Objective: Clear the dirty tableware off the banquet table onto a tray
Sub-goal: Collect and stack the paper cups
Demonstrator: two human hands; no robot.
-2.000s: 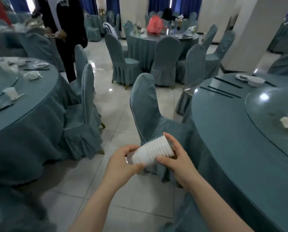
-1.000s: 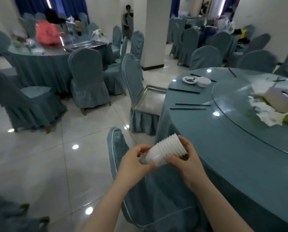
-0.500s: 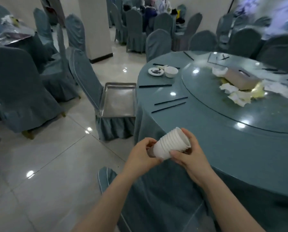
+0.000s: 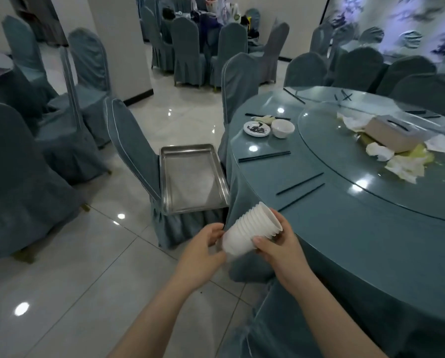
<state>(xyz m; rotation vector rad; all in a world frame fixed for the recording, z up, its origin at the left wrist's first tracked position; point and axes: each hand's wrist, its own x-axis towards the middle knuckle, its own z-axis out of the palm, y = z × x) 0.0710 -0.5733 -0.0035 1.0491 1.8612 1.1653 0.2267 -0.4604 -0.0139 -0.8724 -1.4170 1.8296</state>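
Cups (image 4: 249, 229), a nested white stack, show no legible markings. Your left hand (image 4: 203, 250) grips the base; your right hand (image 4: 280, 248) grips the rim end.

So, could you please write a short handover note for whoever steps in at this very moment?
Hands: left hand holds the base of the cup stack; right hand grips it near the rims. The stack lies tilted between them, above the floor beside the table.
Tray: on the chair seat beside the table, nothing in it.
Done: cups are gathered into one stack.
Left: put the stack on the tray, then the dirty saucer, the bowl and the chopsticks. Crumpled napkins lie on the glass turntable.
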